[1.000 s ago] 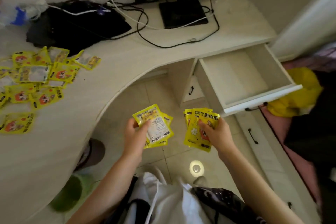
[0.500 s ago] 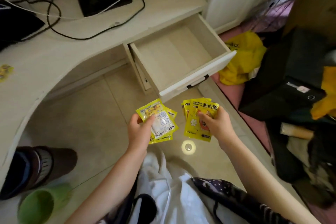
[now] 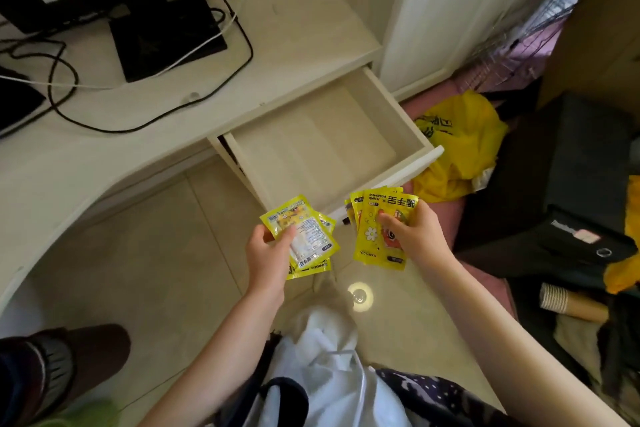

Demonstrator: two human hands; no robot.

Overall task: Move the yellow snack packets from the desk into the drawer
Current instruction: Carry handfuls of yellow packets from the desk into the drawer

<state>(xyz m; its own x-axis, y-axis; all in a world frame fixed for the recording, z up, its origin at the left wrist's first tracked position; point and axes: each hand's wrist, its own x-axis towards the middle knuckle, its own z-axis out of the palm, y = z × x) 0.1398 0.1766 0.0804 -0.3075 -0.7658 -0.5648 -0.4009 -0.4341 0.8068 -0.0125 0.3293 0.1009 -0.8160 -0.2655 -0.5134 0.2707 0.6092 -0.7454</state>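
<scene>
My left hand [image 3: 268,255] grips a small fan of yellow packets [image 3: 306,236], their printed backs facing up. My right hand [image 3: 414,234] pinches a second bunch of yellow packets [image 3: 377,229] with the cartoon fronts showing. Both bunches hang over the floor just in front of the open white drawer [image 3: 398,114], whose inside holds nothing. The drawer front is partly hidden behind the packets. The curved white desk [image 3: 145,156] lies to the left; no packets on it are in view.
A monitor base [image 3: 166,38] and black and white cables [image 3: 69,80] sit on the desk. A yellow plastic bag [image 3: 460,146] and dark bags [image 3: 571,184] crowd the floor right of the drawer. A slippered foot [image 3: 62,367] is at bottom left.
The view has swung right, so the pile of packets on the desk has left the frame and the drawer sits in the middle. Both hands, still holding their packets, are closer to the drawer front.
</scene>
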